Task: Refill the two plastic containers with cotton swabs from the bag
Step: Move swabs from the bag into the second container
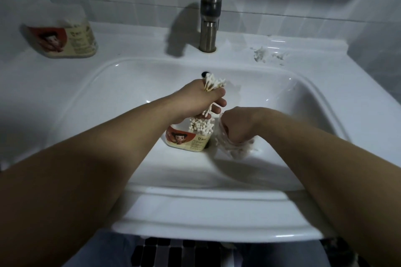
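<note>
Head view down into white ceramic sink basin (271, 97): left hand (196, 98) clenched round bundle of white cotton swabs (213, 83), poised over clear plastic container with red cartoon label (188, 137), standing mid-basin, already part-filled. Right hand (237, 125) gripping crumpled transparent plastic bag (233, 149) just right of it. Second matching labelled container (65, 36) waiting far left on surface. Swabs light, thin, prone to scatter; best pinched mid-stick as tight bunch. Container light, probably tippy
</note>
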A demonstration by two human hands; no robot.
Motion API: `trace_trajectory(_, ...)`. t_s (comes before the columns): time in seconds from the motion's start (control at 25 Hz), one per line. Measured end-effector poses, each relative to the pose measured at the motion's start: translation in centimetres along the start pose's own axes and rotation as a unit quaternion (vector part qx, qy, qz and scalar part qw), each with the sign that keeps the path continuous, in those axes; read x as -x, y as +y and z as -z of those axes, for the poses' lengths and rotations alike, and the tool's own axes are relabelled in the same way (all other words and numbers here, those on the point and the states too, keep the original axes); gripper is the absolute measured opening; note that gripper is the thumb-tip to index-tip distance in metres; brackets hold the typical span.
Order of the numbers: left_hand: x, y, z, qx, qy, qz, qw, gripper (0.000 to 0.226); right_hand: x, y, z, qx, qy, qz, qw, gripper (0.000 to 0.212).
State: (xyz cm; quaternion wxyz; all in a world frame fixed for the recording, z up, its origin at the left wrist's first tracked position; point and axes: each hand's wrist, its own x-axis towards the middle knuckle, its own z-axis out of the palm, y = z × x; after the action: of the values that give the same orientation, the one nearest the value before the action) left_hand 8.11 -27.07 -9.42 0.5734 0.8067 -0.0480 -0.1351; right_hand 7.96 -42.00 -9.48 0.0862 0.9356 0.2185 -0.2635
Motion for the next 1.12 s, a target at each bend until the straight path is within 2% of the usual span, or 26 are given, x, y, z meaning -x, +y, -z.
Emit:
trace_trajectory(0.2,0.0,0.4,-0.1,0.017,-0.013,-0.002,1.000,0.020,0.5,0.3,0.7,-0.015,0.034,0.016,0.999,0.012)
trace_trajectory(0.32,-0.1,0.5,0.0,0.020,-0.009,-0.001,1.000,0.025,0.8,0.7,1.1,-0.063,0.057,0.029,0.996,0.005)
trace_trajectory(0.44,-0.1,0.1,0.0,-0.019,-0.007,-0.002,1.000,0.022,1.2,0.8,1.3,-0.073,0.047,0.039,0.995,0.026)
trace_trajectory(0.52,0.0,0.1,0.1,-0.055,0.003,-0.014,0.998,0.020,1.2,0.9,1.5,-0.078,0.063,0.028,0.995,0.030)
trace_trajectory(0.68,0.1,0.3,0.3,-0.106,0.019,-0.027,0.994,0.019,1.5,1.8,1.7,-0.175,0.099,-0.002,0.980,0.015)
trace_trajectory(0.8,0.0,-0.1,0.2,-0.114,0.002,-0.021,0.993,0.018,1.5,2.1,1.5,-0.201,0.099,-0.004,0.974,0.015)
trace_trajectory(0.92,0.0,-0.2,0.1,-0.152,-0.013,-0.025,0.988,0.020,1.1,2.3,1.6,-0.162,0.159,0.006,0.974,0.012)
trace_trajectory(1.12,0.2,0.3,0.4,-0.195,0.008,-0.029,0.980,0.022,1.2,3.3,1.8,-0.216,0.219,-0.011,0.951,0.014)
